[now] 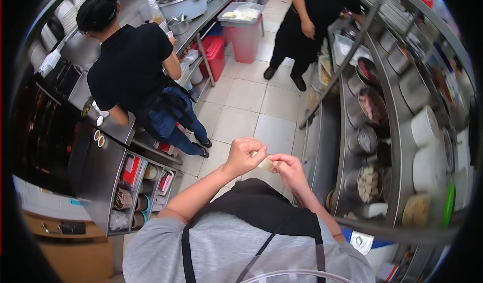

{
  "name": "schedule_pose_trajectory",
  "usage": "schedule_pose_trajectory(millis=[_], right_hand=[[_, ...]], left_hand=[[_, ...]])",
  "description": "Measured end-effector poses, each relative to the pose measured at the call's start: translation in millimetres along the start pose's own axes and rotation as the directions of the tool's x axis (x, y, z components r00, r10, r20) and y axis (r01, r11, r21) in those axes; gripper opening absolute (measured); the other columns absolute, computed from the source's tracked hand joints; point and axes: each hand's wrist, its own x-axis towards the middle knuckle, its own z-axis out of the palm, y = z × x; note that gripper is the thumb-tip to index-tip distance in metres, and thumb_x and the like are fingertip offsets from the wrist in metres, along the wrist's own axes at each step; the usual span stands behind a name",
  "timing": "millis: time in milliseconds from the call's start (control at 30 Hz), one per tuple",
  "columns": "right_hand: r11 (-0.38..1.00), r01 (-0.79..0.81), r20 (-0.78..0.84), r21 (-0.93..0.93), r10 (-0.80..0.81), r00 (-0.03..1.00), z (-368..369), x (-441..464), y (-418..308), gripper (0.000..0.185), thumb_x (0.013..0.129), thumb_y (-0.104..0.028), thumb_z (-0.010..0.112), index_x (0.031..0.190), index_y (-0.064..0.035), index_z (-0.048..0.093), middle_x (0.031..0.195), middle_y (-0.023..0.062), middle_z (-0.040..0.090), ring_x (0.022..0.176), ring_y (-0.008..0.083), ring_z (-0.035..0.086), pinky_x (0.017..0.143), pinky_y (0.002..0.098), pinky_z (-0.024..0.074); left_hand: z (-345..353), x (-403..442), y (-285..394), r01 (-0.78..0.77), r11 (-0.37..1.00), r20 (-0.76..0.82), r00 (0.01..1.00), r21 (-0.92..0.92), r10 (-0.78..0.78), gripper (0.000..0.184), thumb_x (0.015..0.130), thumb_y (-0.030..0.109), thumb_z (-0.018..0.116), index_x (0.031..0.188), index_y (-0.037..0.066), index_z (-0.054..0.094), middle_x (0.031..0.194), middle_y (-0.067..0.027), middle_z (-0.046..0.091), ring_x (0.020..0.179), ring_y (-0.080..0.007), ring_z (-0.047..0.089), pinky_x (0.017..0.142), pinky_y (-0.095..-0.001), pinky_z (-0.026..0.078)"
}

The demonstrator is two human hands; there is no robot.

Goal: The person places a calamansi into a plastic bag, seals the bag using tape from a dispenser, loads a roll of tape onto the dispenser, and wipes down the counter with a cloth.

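Note:
Both my hands meet in front of my chest, over the tiled floor. Between them is a small pale, flat piece (266, 163) that I cannot identify. My left hand (245, 156) is closed, its fingers curled at the piece's upper left edge. From the right, my right hand (288, 170) pinches the same piece between thumb and fingers. A black apron (251, 197) over a grey shirt lies just below the hands.
On the left a person in black (131, 66) works at a steel counter; another person (314, 26) stands ahead. Metal food containers (371, 182) fill the steel shelf on the right. A red bin (214, 54) and a lidded tub (240, 39) stand on the floor ahead.

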Motion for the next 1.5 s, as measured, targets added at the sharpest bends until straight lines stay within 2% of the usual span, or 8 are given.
schedule_pose_trajectory(millis=[433,833,900,1000,1133,1233,1300,1500], right_hand=[[0.97,-0.106,0.24,-0.219,0.159,0.958,-13.4,215.7,-9.5,0.019,0.078,-0.008,0.053,0.093,0.0008,0.061,0.083,0.0018,0.06,0.075,0.0077,0.052,0.069,0.0226,0.0399],[0.991,-0.133,0.234,-0.008,0.131,0.963,-48.9,387.4,-31.7,0.024,0.076,-0.007,0.055,0.097,0.003,0.06,0.084,0.0045,0.06,0.074,0.009,0.05,0.068,0.0229,0.0387],[0.983,-0.178,0.371,-0.049,0.183,0.91,-52.7,423.4,-49.1,0.029,0.076,-0.005,0.05,0.102,0.0065,0.056,0.086,0.0059,0.058,0.074,0.0104,0.049,0.068,0.0233,0.039],[0.928,-0.275,0.51,-0.25,0.368,0.777,-55.5,481.9,-71.2,0.031,0.077,-0.007,0.055,0.106,0.0047,0.055,0.086,0.0048,0.057,0.072,0.0091,0.048,0.066,0.022,0.0384],[0.869,-0.263,0.686,-0.418,0.492,0.536,-48.9,574.3,-86.3,0.029,0.08,-0.01,0.058,0.106,0.0016,0.057,0.089,0.0033,0.058,0.074,0.0076,0.05,0.066,0.0216,0.0399],[0.892,-0.175,0.809,-0.417,0.452,0.375,-17.3,625.4,-82.7,0.026,0.081,-0.008,0.056,0.106,0.0005,0.058,0.092,0.0032,0.059,0.08,0.0088,0.053,0.07,0.0227,0.0418],[0.897,-0.171,0.848,-0.407,0.441,0.294,7.5,646.5,-72.6,0.024,0.081,-0.006,0.055,0.104,-0.0005,0.059,0.096,0.0041,0.059,0.087,0.0104,0.054,0.076,0.0236,0.042],[0.955,0.134,0.865,-0.263,0.172,0.472,79.1,657.1,-30.2,0.024,0.078,-0.01,0.06,0.1,0.0005,0.06,0.101,0.0108,0.06,0.094,0.0178,0.055,0.081,0.0283,0.0434]], left_hand=[[-32.7,103.1,-142.4,0.177,0.984,-0.198,0.965,0.007,-0.172,0.027,0.069,0.006,0.057,0.048,0.0,0.041,0.043,-0.0114,0.037,0.037,-0.0237,0.038,0.039,-0.0328,0.029],[-43.0,240.7,-257.3,0.188,0.979,-0.19,0.967,0.072,-0.172,0.027,0.069,0.005,0.056,0.049,-0.001,0.04,0.044,-0.0115,0.037,0.037,-0.0245,0.035,0.039,-0.0338,0.026],[-43.7,253.0,-275.7,0.229,0.973,-0.27,0.94,0.038,-0.21,0.03,0.073,0.007,0.055,0.049,-0.001,0.038,0.043,-0.0101,0.032,0.036,-0.0173,0.034,0.039,-0.0321,0.025],[-60.0,273.2,-297.4,0.613,0.762,-0.057,0.77,-0.21,-0.635,0.037,0.084,0.019,0.053,0.052,0.002,0.043,0.045,0.0016,0.036,0.044,-0.0029,0.034,0.04,-0.026,0.025],[-96.6,287.1,-306.5,0.71,0.491,0.316,0.681,-0.505,-0.66,0.02,0.086,0.023,0.053,0.084,0.002,0.054,0.066,-0.0028,0.056,0.06,-0.0063,0.051,0.053,-0.0191,0.039],[-106.9,288.5,-301.8,0.645,0.46,0.302,0.726,-0.61,-0.618,0.019,0.087,0.018,0.051,0.096,0.001,0.051,0.076,-0.0088,0.062,0.066,-0.0104,0.057,0.058,-0.0209,0.043],[-108.3,283.9,-302.3,0.629,0.464,0.199,0.702,-0.624,-0.684,0.021,0.086,0.013,0.051,0.103,-0.001,0.047,0.084,-0.0138,0.062,0.07,-0.0146,0.059,0.068,-0.0262,0.046],[-104.8,262.4,-316.1,0.414,0.624,-0.371,0.542,-0.663,-0.754,0.023,0.085,0.009,0.051,0.106,-0.001,0.047,0.085,-0.0097,0.061,0.075,-0.0122,0.057,0.071,-0.0264,0.046]])
